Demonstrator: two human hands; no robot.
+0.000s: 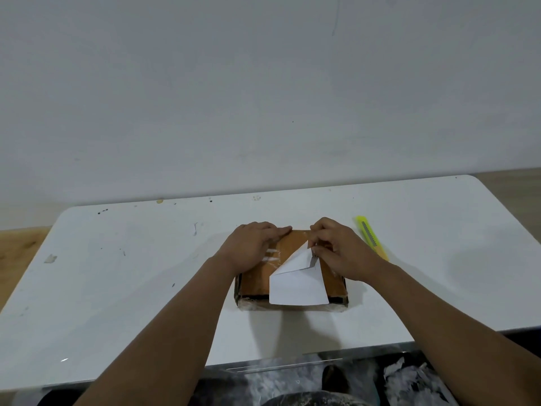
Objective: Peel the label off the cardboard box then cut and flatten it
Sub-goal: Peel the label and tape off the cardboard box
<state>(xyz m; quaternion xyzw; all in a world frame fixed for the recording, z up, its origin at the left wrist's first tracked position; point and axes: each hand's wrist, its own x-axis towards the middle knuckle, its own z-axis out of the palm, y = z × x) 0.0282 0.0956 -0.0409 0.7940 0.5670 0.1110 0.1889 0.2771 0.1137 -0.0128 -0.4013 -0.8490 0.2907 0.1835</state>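
A small brown cardboard box, wrapped in clear tape, lies on the white table in front of me. A white label covers its top; the far corner is peeled up and folded back toward me. My right hand pinches that lifted corner between thumb and fingers. My left hand lies flat on the box's far left part, fingers together, pressing it down.
A yellow-green utility knife lies on the table just right of my right hand. A clear bin with crumpled plastic sits below the table's near edge. A wall rises behind the table.
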